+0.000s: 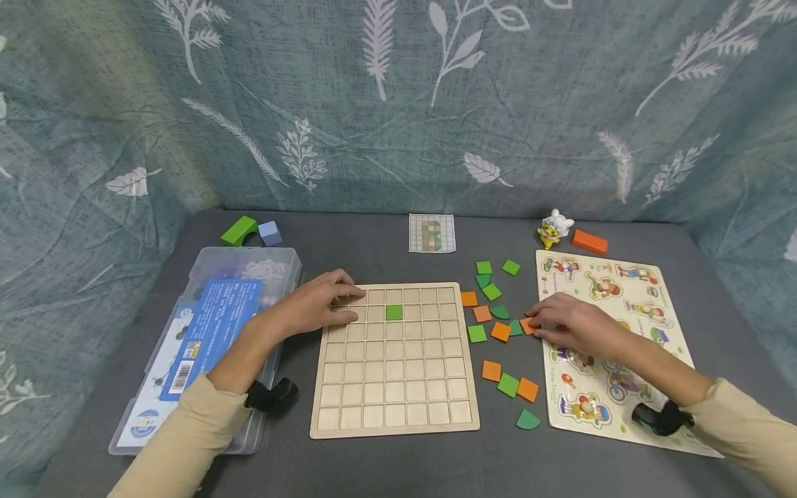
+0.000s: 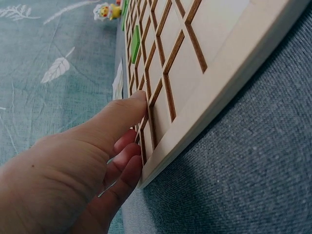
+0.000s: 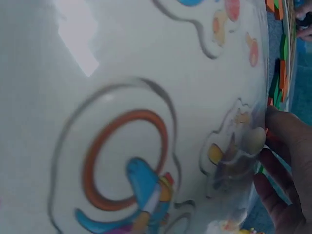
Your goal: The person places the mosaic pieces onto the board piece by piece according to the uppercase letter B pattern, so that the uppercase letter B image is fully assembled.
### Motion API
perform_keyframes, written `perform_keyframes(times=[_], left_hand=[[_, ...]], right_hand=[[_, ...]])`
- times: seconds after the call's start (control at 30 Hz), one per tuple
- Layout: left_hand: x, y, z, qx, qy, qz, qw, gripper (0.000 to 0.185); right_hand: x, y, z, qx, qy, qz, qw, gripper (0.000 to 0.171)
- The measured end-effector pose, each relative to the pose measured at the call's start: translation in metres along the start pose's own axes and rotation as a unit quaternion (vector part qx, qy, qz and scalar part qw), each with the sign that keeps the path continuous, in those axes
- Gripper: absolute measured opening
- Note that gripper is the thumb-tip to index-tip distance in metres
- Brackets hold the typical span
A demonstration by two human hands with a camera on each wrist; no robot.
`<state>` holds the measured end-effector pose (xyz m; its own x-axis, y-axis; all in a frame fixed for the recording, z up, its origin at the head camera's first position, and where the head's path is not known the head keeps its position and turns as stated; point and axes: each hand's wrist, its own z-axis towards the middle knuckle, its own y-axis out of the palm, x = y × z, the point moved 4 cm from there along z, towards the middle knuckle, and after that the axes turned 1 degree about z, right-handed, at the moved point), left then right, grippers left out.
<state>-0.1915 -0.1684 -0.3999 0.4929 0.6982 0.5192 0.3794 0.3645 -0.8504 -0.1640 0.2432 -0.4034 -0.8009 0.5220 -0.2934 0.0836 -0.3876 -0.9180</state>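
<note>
Pale wood grid board (image 1: 395, 387), one green tile (image 1: 394, 312); loose orange tile (image 1: 501, 331); grey table (image 1: 386, 256).

Plastic box (image 1: 249, 266), toy figure (image 1: 554, 228)

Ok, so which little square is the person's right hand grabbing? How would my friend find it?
Find the wooden grid board in the middle of the grey table, then look just to its right at the scattered orange and green tiles. The right hand reaches in from the picture puzzle board, and its fingers touch an orange square tile. It is the only loose tile under a hand.
</note>
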Motion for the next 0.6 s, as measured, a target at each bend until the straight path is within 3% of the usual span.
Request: perform_keyframes(times=[0.37,0.6], left_hand=[[0.000,0.000,0.001,0.008,0.006,0.002,1.0000,0.041],[0.001,0.000,0.000,0.007,0.005,-0.004,1.0000,0.040]], right_hand=[[-0.002,-0.004,0.006,-0.018,-0.021,-0.012,1.000,0.022],[0.001,-0.002,0.013,0.034,-0.061,-0.047,0.996,0.024]])
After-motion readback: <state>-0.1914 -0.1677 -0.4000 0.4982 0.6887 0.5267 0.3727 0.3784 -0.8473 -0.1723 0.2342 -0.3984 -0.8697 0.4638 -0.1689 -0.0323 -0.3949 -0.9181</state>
